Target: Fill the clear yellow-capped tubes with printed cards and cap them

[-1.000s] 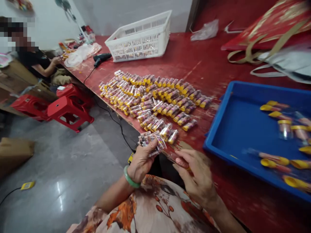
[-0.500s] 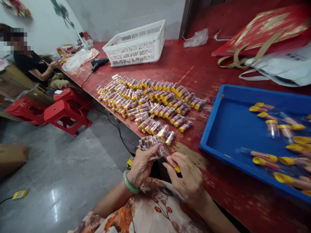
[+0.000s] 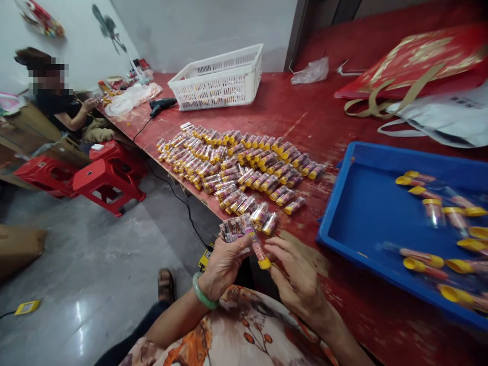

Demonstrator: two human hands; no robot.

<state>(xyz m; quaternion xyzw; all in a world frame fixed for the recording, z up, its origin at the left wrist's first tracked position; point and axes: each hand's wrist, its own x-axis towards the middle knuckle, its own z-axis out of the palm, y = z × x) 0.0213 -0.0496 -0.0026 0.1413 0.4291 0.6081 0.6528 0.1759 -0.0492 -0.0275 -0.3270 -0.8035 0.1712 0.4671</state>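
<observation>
Left grip (image 3: 223, 264) holds one tube (image 3: 256, 249) and several labels (image 3: 232, 227); right grip (image 3: 297, 274) sits parted beside them.

muted indoor light; white glare streaks the floor (image 3: 114, 264); edges stretch and soften.

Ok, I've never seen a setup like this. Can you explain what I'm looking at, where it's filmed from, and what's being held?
There's no machine here: these are a person's bare hands, seen from a camera worn on their head, looking forward and down. The left hand holds a bunch of printed pieces, with a yellow-ended tube at its thumb. The right hand is close beside that tube; whether it touches is hard to tell. On the red table lie rows of yellow-ended tubes, with a white basket behind them. The blue tray on the right contains more tubes.
</observation>
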